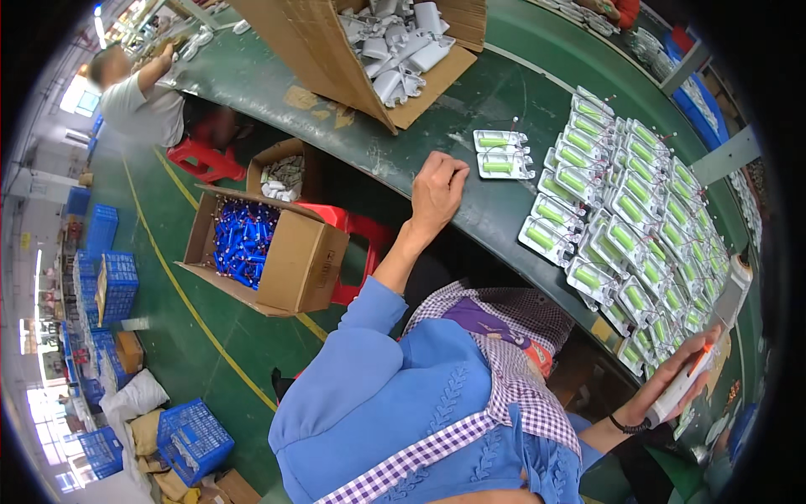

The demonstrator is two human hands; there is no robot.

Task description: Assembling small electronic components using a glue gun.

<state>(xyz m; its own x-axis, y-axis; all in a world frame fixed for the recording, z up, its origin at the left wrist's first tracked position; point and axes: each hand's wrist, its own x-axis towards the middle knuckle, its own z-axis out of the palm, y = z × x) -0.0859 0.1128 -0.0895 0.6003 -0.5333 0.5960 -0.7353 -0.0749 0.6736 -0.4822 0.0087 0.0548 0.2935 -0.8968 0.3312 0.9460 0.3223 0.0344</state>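
My left hand (438, 193) rests at the bench's near edge, its fingers curled in and nothing showing in them. Just right of it lie two white plastic casings (502, 154), each with a green cylindrical cell inside. In my right hand (678, 378), at the far right, is a long white tube (729, 298) with an orange strip along its side. Its pale tip points up and away from me. Beside the tube spreads a large group of similar casings (625, 239) with green cells and thin wires, laid in overlapping rows.
A cardboard box (369, 71) of white plastic parts stands on the green bench (353, 139). Below, an open carton (285, 260) of blue cells sits by a red stool (361, 231). Another person (143, 101) sits at the upper left. Blue crates (193, 437) line the floor.
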